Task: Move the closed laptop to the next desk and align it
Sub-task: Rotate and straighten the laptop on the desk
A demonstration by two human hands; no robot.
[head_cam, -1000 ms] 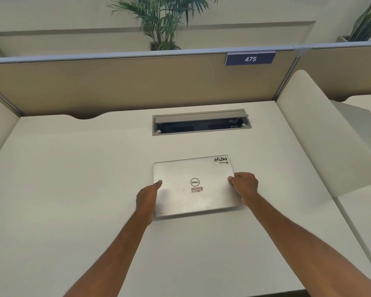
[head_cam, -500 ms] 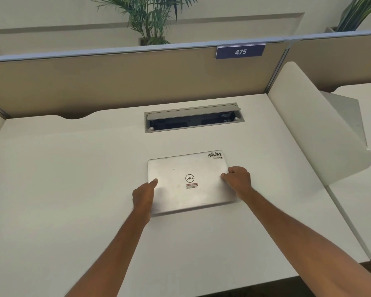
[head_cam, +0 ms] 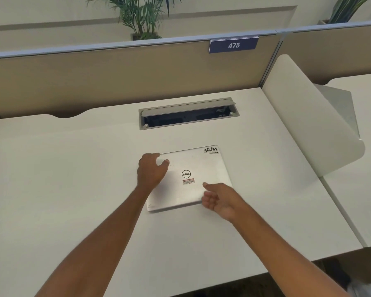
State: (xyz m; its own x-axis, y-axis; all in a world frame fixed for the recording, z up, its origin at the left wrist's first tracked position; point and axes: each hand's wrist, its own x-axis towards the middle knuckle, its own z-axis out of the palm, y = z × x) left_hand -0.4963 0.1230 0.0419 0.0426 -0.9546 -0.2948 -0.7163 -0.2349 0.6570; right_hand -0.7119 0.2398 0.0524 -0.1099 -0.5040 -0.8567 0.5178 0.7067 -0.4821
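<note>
We looked down at a white desk (head_cam: 73, 189) from our own head height, with both of our bare arms reaching forward. A closed silver laptop (head_cam: 201, 168) lay flat near the middle of the desk, turned slightly so that its far right corner pointed toward the curved white divider (head_cam: 304, 116) on the right. Its lid bore a round Dell logo (head_cam: 186, 174), a small red and white label (head_cam: 188, 182) just below that, and a black lettered sticker (head_cam: 211, 150) at the far right corner. Our left hand (head_cam: 151, 171) gripped the laptop at its far left corner, fingers curled over the back edge and the thumb pressed on the lid. Our right hand (head_cam: 220, 200) was at the near right corner, palm turned inward with the fingers loosely curled and spread; it was blurred, and we could not tell whether it touched the laptop or had any hold on it. Beyond the laptop, a grey cable hatch (head_cam: 189, 113) was set into the desk with its flap raised. A tan partition (head_cam: 116, 76) ran along the back, carrying a blue plate numbered 475 (head_cam: 234, 45). Green plants (head_cam: 141, 16) rose behind it. A second white desk (head_cam: 368, 146) showed past the divider at the right.
</note>
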